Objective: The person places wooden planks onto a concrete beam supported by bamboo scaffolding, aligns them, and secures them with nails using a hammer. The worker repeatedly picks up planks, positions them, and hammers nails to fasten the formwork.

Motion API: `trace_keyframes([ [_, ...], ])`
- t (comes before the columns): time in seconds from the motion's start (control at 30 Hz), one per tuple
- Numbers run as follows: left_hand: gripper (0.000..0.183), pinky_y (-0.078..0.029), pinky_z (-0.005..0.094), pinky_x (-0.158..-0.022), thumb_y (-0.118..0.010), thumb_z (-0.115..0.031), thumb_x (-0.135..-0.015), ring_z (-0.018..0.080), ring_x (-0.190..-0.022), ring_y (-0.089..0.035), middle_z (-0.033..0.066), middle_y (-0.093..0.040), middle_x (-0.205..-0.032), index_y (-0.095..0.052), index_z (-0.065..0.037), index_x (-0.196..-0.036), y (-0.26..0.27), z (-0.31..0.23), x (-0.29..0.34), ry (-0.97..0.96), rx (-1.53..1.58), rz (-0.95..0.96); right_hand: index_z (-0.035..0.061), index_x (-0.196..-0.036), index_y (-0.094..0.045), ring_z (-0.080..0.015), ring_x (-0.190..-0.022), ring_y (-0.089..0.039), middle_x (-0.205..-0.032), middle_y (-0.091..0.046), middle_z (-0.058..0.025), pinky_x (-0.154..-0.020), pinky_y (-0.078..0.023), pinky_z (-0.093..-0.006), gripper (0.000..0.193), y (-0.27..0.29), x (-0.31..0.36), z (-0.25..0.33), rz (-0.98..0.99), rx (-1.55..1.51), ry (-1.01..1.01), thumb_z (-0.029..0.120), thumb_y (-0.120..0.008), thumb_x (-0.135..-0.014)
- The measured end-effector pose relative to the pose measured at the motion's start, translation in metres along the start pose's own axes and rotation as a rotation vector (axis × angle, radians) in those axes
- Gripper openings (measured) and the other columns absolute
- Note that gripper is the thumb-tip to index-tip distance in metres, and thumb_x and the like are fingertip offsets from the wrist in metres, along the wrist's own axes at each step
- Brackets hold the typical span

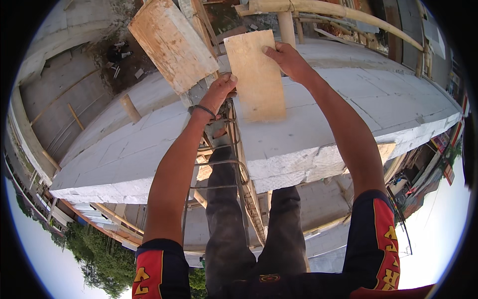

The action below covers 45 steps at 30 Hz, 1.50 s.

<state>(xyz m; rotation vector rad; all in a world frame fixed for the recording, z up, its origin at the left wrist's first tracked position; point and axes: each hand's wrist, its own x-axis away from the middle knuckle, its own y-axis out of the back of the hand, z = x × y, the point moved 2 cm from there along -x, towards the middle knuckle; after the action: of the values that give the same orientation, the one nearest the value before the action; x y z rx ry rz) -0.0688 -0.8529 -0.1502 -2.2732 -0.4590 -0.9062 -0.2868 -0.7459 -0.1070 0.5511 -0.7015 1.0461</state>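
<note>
A rectangular piece of plywood [259,92], pale with a rough upper edge, is held up in front of me over the wall top. My right hand [290,61] pinches its right edge near the upper corner, thumb on the face and fingers behind. At the opposite edge, my left hand [220,93] grips the plywood with its thumb, the other fingers curled and partly hidden. A dark band circles my left wrist. Just beyond that hand, a larger stained board [172,45] leans at a slant over the column gap.
White block walls [408,99] run left and right of a narrow gap with steel bars [241,174] and timber planks. My legs [221,214] are below, beside the gap. A bamboo pole [343,11] crosses at the far right. The ground lies well below the wall.
</note>
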Motion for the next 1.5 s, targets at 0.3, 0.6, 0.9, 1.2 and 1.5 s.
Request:
trace_keyframes([
  [0.3, 0.044, -0.049, 0.0410, -0.085, -0.058, -0.037, -0.092, 0.0255, -0.095, -0.063, 0.0111, -0.064, -0.108, -0.056, -0.001, -0.117, 0.013, 0.032, -0.038, 0.319, 0.077, -0.310, -0.0087, -0.142, -0.021, -0.0297, -0.113, -0.055, -0.118, -0.058, -0.0239, -0.090, -0.048, -0.0368, 0.079, -0.050, 0.015, -0.060, -0.135, 0.175, -0.397, 0.026, -0.066, -0.087],
  [0.6, 0.020, -0.049, 0.0504, -0.077, -0.050, -0.021, -0.091, 0.0411, -0.092, -0.062, 0.0205, -0.064, -0.099, -0.056, -0.003, -0.095, 0.064, 0.062, -0.001, 0.121, -1.259, -0.408, 0.0010, -0.094, -0.071, -0.0340, -0.088, -0.069, -0.095, -0.070, -0.0196, -0.075, -0.056, -0.0429, 0.023, -0.075, -0.049, -0.142, -0.010, 0.834, -0.471, 0.013, -0.056, -0.081],
  [0.9, 0.028, -0.050, 0.0437, -0.076, -0.066, -0.015, -0.078, 0.0312, -0.091, -0.060, 0.0113, -0.062, -0.093, -0.062, -0.006, -0.105, 0.050, 0.101, -0.003, -0.345, -1.341, -0.022, 0.0002, -0.091, -0.071, -0.0337, -0.095, -0.068, -0.097, -0.069, -0.0195, -0.078, -0.055, -0.0402, 0.020, -0.134, -0.093, -0.194, 0.108, 0.950, -0.218, 0.013, -0.060, -0.079],
  [1.2, 0.025, -0.036, 0.0372, -0.085, -0.068, -0.018, -0.071, 0.0210, -0.099, -0.049, 0.0034, -0.053, -0.095, -0.064, -0.012, -0.095, 0.046, 0.113, -0.034, -0.368, -1.922, 0.222, 0.0018, -0.099, -0.071, -0.0303, -0.097, -0.066, -0.102, -0.069, -0.0150, -0.083, -0.050, -0.0385, 0.023, -0.158, -0.113, -0.212, 0.138, 0.910, -0.292, 0.011, -0.059, -0.081],
  [1.5, 0.027, -0.033, 0.0383, -0.090, -0.073, -0.021, -0.063, 0.0208, -0.106, -0.045, 0.0026, -0.050, -0.099, -0.066, -0.012, -0.088, 0.045, 0.109, -0.042, -0.277, -1.955, 0.318, -0.0001, -0.115, -0.064, -0.0345, -0.118, -0.051, -0.126, -0.052, -0.0233, -0.094, -0.048, -0.0380, 0.033, -0.164, -0.114, -0.214, 0.007, 0.676, -0.516, 0.015, -0.057, -0.086],
])
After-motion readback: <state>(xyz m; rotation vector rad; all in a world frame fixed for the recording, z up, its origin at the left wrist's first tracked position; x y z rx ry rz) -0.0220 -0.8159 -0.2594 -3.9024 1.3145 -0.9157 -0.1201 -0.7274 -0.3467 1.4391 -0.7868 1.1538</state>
